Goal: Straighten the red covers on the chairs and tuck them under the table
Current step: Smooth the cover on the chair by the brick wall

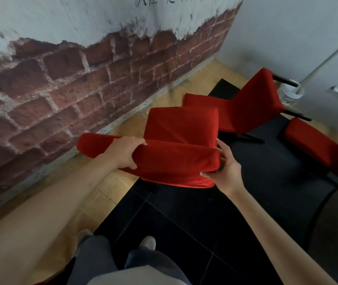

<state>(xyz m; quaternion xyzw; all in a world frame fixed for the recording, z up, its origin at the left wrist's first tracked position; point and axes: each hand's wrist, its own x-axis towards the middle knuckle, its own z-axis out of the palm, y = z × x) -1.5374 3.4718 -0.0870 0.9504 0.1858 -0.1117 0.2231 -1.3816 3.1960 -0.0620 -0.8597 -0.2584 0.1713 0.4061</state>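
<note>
Head view: wall writing (176, 0) too cropped to read; left hand (126, 152) and right hand (224, 169) grip the nearest chair's red cover (176, 161), backrest top running left-right.

Floor (194, 219): black glossy tiles in middle and right, tan tiles (110, 188) in strip along brick-pattern wall (65, 85). Near chair (181, 128) in red cover stands across the seam between tan and black tiles. Second chair (244, 108) beyond it on black tiles, third chair (316, 145) at right. Person's two shoes (115, 242) on floor at bottom. White bucket-like base (289, 95) with pole in far corner.
</note>
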